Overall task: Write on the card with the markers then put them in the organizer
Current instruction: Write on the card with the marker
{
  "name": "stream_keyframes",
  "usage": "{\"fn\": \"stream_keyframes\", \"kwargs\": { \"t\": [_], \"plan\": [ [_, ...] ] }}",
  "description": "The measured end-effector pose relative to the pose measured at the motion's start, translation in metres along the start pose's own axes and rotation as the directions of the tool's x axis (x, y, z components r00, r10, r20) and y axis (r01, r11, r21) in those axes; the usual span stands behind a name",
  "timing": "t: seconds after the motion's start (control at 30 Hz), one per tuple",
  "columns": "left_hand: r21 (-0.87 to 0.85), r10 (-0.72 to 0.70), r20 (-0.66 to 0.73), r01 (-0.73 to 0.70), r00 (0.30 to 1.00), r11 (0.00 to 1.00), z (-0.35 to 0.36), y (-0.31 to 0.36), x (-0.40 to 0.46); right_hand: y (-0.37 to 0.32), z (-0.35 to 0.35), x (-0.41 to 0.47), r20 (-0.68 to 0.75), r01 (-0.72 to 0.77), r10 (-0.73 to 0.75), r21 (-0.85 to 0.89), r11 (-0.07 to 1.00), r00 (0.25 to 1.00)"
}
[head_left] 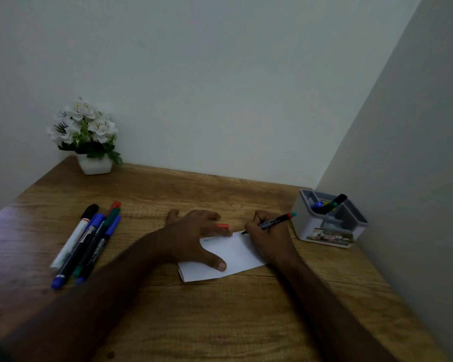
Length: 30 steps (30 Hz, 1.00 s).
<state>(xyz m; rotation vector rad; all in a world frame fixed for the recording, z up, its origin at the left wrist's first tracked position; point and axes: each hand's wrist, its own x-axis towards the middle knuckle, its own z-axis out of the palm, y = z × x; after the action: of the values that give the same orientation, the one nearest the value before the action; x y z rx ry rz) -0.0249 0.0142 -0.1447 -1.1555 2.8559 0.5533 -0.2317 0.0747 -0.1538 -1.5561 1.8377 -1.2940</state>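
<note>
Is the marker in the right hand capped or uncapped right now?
Uncapped. The marker in the right hand shows its bare dark tip at the card, and a loose red cap lies by the left hand.

white flowers in white pot (94,163) – far left corner, wood desk (220,322), by wall.

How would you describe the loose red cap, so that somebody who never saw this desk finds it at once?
Start at the white folded card in the middle of the wooden desk. Just beyond its far edge, beside the fingertips of the left hand pressing the card, lies the small red marker cap. Unlike the capped markers grouped at the left, it lies alone, with no marker body attached.
</note>
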Motion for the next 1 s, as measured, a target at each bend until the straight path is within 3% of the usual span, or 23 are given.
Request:
{"fn": "stream_keyframes", "kwargs": {
  "t": [0.63,0.8,1.0],
  "plan": [
    [0.002,-0.003,-0.011,0.003,1.000,1.000,0.0016,-0.0005,0.0008,-0.0007,0.0004,-0.0009,-0.008,0.010,-0.010,-0.025,1.000,1.000],
    [0.004,-0.004,-0.006,0.004,1.000,1.000,0.0001,0.0001,0.0007,-0.0025,-0.0010,-0.0015,-0.075,0.011,-0.011,0.002,1.000,0.997],
    [0.003,-0.004,0.002,0.004,1.000,1.000,-0.0016,0.0025,-0.0016,-0.0020,-0.0008,-0.0014,-0.037,0.000,-0.001,-0.025,1.000,0.999]
  ]
}}
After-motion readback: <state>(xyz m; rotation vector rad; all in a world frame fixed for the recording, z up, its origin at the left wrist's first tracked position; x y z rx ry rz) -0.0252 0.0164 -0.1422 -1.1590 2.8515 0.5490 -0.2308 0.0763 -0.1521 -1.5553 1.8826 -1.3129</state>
